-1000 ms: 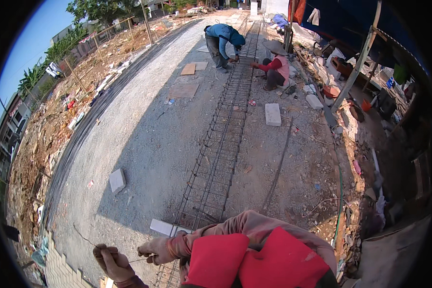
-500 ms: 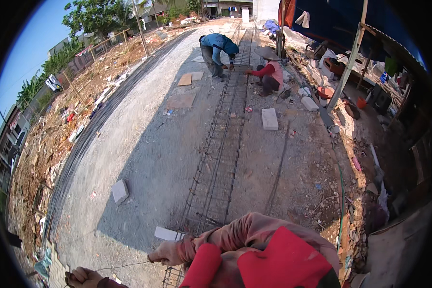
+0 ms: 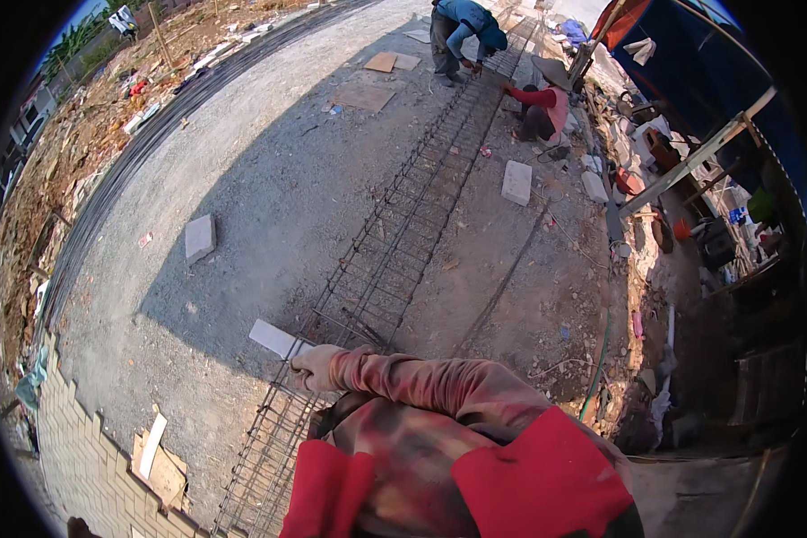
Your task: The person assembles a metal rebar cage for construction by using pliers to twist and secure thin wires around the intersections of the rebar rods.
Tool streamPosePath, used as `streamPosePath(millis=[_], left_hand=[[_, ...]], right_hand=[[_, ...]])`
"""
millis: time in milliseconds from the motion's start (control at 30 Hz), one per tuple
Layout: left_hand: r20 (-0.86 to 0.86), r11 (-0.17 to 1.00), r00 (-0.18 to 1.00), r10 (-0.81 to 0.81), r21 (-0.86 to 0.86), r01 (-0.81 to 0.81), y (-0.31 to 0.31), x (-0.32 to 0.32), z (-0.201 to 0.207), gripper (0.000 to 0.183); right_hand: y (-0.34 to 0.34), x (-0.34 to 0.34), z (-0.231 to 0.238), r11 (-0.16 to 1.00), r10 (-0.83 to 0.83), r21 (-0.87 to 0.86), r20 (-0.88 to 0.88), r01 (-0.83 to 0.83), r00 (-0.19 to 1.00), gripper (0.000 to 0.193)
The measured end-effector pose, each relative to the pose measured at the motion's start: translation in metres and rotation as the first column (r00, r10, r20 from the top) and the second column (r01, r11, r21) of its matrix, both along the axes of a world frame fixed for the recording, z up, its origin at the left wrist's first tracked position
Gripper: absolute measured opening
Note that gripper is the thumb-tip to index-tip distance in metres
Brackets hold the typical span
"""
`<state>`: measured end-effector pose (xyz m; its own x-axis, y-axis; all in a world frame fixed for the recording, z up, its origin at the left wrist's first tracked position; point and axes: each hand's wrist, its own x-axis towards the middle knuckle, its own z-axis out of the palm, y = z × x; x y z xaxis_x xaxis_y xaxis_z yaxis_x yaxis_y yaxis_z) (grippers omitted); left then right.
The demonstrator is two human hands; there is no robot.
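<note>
My right hand (image 3: 314, 368) is closed, its arm reaching across from the right in a stained, faded long sleeve. It is over the edge of the long steel rebar cage (image 3: 394, 247), beside the end of a pale block (image 3: 276, 338). Whatever the fingers hold is too small or hidden to make out. Of my left hand (image 3: 81, 527) only a dark bit shows at the lower left edge, and its fingers cannot be read. The cage runs from below me toward the far end, with closely spaced stirrups along its long bars.
Two co-workers bend over the cage's far part, one in blue (image 3: 464, 36), one in a wide hat (image 3: 551, 72). Pale blocks (image 3: 200, 238) lie on the gravel. Long bars (image 3: 166, 108) line the left; paving (image 3: 90, 448) lies lower left. Rubble and a slanted post (image 3: 690, 160) stand right.
My view has tilted down and turned. The thin wire that ran between my hands no longer shows. My left hand has slipped nearly out of view at the lower left.
</note>
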<state>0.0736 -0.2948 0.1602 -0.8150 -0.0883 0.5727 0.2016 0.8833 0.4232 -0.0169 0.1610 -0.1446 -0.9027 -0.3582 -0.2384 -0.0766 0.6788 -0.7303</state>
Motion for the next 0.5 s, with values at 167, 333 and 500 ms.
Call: streamPosePath(millis=[167,333,500], left_hand=[[0.818,0.968,0.574,0.039,0.113,-0.226,0.014,0.032,-0.048,0.030],[0.744,0.607,0.261,-0.615,0.658,-0.446,0.121,0.017,-0.131,0.013],[0.366,-0.098,0.519,-0.773,0.738,-0.667,0.183,0.008,-0.284,0.013]], right_hand=[[0.076,0.079,-0.112,0.945,-0.195,0.302,0.200,0.129,0.960,0.034],[0.159,0.169,-0.186,0.849,-0.329,0.529,0.554,-0.018,0.765,0.044],[0.183,0.191,-0.147,0.825,-0.549,0.470,0.534,0.314,0.643,0.034]])
